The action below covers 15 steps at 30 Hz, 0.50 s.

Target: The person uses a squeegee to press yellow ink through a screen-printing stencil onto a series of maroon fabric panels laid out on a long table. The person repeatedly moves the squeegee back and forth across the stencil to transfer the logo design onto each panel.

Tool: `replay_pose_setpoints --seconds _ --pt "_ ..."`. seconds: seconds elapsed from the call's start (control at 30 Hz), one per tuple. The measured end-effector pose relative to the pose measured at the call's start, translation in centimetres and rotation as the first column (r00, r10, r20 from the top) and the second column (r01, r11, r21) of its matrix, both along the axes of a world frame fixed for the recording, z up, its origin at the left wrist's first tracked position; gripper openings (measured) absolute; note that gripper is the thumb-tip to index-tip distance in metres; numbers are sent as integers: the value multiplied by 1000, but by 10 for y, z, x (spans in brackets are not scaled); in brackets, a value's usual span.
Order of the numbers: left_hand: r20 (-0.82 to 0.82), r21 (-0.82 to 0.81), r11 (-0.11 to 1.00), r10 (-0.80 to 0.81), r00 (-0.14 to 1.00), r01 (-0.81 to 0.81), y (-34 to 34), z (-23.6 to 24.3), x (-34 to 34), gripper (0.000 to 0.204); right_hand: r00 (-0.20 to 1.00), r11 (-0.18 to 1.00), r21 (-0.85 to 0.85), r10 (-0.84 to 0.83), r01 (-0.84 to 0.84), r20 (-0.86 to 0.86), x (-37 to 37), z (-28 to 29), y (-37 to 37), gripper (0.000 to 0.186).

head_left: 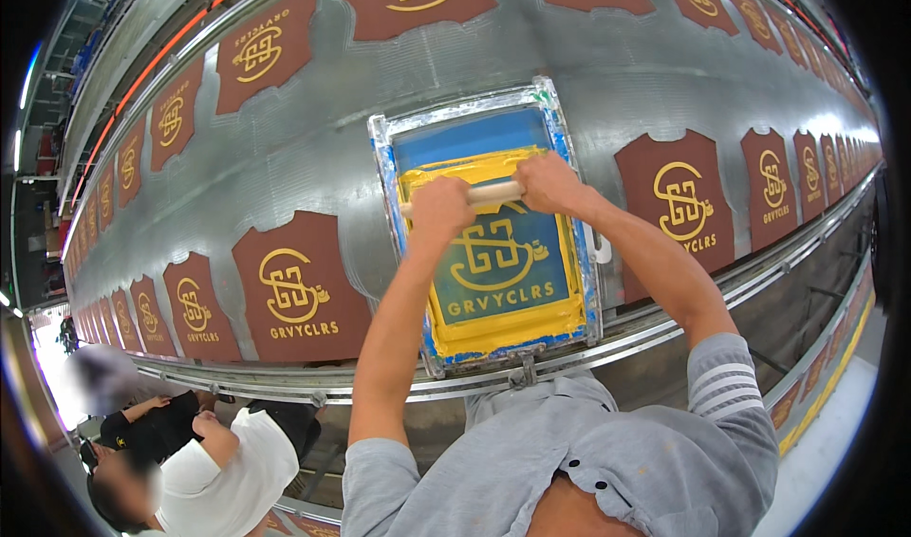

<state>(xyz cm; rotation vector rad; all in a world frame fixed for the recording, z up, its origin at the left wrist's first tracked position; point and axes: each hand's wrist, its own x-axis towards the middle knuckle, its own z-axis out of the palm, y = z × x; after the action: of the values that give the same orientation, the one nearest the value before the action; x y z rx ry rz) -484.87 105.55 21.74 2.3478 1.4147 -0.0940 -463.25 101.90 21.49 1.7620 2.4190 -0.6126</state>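
My left hand (443,207) and my right hand (548,182) are both closed around the pale wooden handle of a squeegee (494,193). The squeegee lies across a screen printing frame (382,150), towards its far half. Its blade is hidden under the handle and my hands. Yellow ink (455,165) spreads beyond the handle and along the sides and near end of the mesh. On the nearer mesh (531,224) a yellow line emblem with lettering shows against blue-green. Whatever lies beneath the frame is mostly hidden.
Maroon shirt-shaped fabric panels with yellow emblems lie in rows on the long grey table, including one panel (296,295) left of the frame and another (678,200) right. A metal rail (655,319) edges the table. Two people, one in a white top (228,475), are at lower left.
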Motion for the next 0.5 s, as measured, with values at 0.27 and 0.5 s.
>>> replay_pose_setpoints --seconds 0.27,0.5 --pt "-14 105 994 -3 1000 5 8 -18 -30 11 996 990 134 -22 34 -88 -11 -12 11 11" --pt "-2 67 997 -28 1000 28 -9 -17 -30 22 993 994 101 -27 38 -113 -10 -12 -9 14"
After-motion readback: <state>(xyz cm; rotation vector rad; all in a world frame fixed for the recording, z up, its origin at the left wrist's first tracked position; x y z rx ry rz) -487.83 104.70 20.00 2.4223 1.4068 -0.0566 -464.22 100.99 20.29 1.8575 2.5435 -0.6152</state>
